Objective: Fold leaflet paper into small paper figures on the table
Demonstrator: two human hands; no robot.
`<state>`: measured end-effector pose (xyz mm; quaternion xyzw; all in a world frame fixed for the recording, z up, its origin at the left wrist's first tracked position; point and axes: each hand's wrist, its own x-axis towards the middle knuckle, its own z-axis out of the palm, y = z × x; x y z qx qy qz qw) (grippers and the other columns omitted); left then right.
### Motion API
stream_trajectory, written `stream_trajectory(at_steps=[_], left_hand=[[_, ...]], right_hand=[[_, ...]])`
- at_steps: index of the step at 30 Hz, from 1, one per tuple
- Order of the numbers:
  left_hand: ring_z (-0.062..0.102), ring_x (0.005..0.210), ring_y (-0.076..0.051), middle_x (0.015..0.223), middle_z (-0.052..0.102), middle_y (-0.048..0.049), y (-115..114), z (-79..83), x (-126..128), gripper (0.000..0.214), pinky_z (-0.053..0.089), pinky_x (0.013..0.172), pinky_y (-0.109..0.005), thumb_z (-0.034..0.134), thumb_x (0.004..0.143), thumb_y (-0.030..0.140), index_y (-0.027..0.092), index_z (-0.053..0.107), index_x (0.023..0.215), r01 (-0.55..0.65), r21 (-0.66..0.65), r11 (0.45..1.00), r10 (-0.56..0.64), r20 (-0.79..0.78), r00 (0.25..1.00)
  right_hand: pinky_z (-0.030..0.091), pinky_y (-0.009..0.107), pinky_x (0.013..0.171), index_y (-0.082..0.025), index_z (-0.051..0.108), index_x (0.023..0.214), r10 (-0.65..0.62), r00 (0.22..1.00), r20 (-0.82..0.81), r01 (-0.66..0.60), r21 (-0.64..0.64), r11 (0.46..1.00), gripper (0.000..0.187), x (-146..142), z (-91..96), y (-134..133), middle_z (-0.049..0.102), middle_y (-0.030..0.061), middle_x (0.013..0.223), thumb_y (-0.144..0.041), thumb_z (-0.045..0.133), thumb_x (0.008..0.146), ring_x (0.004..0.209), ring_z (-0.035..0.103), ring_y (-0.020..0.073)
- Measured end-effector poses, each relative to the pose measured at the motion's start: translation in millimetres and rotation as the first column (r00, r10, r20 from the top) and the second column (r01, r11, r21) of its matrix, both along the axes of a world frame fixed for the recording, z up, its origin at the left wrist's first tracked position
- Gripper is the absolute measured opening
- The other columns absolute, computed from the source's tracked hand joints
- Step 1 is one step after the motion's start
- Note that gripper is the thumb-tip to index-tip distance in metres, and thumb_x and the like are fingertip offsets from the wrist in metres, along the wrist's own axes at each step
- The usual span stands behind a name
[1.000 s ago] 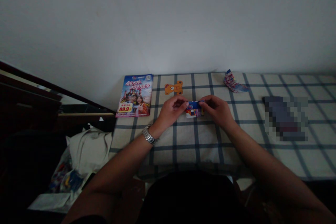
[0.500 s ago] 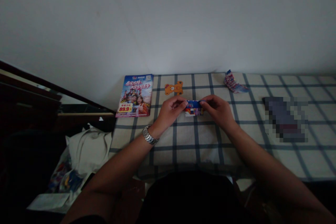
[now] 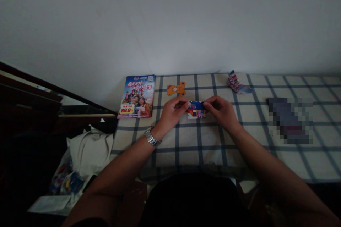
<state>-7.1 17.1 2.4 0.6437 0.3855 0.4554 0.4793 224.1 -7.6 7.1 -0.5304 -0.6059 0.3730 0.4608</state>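
Observation:
A small folded piece of colourful printed paper point(image 3: 196, 110), blue with red and white, is held just above the checked tablecloth point(image 3: 213, 138). My left hand point(image 3: 172, 113), with a metal watch on its wrist, pinches the paper's left end with closed fingers. Pinching the right end the same way is my right hand point(image 3: 221, 111). Both hands meet at the middle of the table, a little in front of an orange bear-shaped cutout point(image 3: 176, 89).
A colourful flyer point(image 3: 137, 95) marked 89.9 lies at the table's left edge. Another folded printed paper point(image 3: 236, 83) sits near the wall. A blurred dark object point(image 3: 290, 120) lies at the right. Bags and cloth point(image 3: 85, 149) sit on the floor at left.
Both hands stay pinched on the folded paper; the fingers shifted only slightly along it.

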Motion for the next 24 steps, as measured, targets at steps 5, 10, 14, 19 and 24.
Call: stream_trajectory(at_steps=[5, 10, 14, 19, 24], left_hand=[[0.069, 0.084, -0.014, 0.092, 0.072, -0.0021, 0.6, -2.1, 1.1, 0.027, 0.057, 0.077, -0.025, 0.071, 0.097, 0.047, 0.020, 0.070, 0.098, 0.024, 0.000, 1.000, -0.024, 0.009, 1.000], [0.069, 0.084, -0.015, 0.090, 0.071, -0.0019, 1.1, -2.1, 1.5, 0.029, 0.057, 0.077, -0.026, 0.071, 0.096, 0.049, 0.020, 0.069, 0.097, 0.040, 0.003, 0.999, -0.040, -0.029, 0.999], [0.067, 0.080, -0.014, 0.086, 0.070, -0.0015, 0.6, -0.4, 0.7, 0.029, 0.054, 0.074, -0.025, 0.069, 0.098, 0.048, 0.020, 0.070, 0.094, 0.046, 0.023, 0.999, -0.045, -0.067, 0.997], [0.066, 0.077, -0.013, 0.084, 0.071, -0.0012, -0.2, 0.2, 0.0, 0.029, 0.052, 0.072, -0.024, 0.070, 0.099, 0.047, 0.019, 0.070, 0.091, 0.042, 0.034, 0.999, -0.039, -0.085, 0.996], [0.069, 0.082, -0.015, 0.092, 0.073, -0.0031, 0.4, -1.4, 1.3, 0.030, 0.056, 0.074, -0.025, 0.074, 0.095, 0.049, 0.019, 0.071, 0.099, 0.074, -0.051, 0.996, -0.075, -0.028, 0.997]], right_hand=[[0.056, 0.033, 0.064, -0.023, 0.071, 0.090, 0.016, 1.000, -0.016, -0.016, -0.015, 1.000, 0.032, 0.0, -4.0, 1.3, 0.074, 0.0021, 0.079, -0.055, 0.076, 0.090, 0.070, 0.069, 0.0201], [0.054, 0.033, 0.062, -0.024, 0.070, 0.089, 0.025, 0.999, 0.026, -0.024, -0.020, 0.999, 0.031, -0.1, -3.7, 0.1, 0.073, 0.0017, 0.077, -0.054, 0.076, 0.090, 0.068, 0.067, 0.0201], [0.051, 0.032, 0.061, -0.023, 0.071, 0.089, 0.045, 0.997, 0.062, -0.044, -0.013, 0.999, 0.030, -1.3, -0.1, -2.2, 0.072, 0.0016, 0.077, -0.053, 0.073, 0.092, 0.066, 0.066, 0.0191], [0.050, 0.030, 0.062, -0.022, 0.070, 0.090, 0.056, 0.997, 0.044, -0.057, 0.024, 0.998, 0.032, -1.9, 1.2, -1.7, 0.071, 0.0015, 0.077, -0.054, 0.070, 0.095, 0.069, 0.065, 0.0178], [0.049, 0.030, 0.062, -0.022, 0.068, 0.088, 0.008, 0.999, 0.032, -0.009, 0.029, 1.000, 0.034, -0.3, 1.1, 0.5, 0.069, 0.0016, 0.076, -0.056, 0.071, 0.094, 0.068, 0.062, 0.0172]])
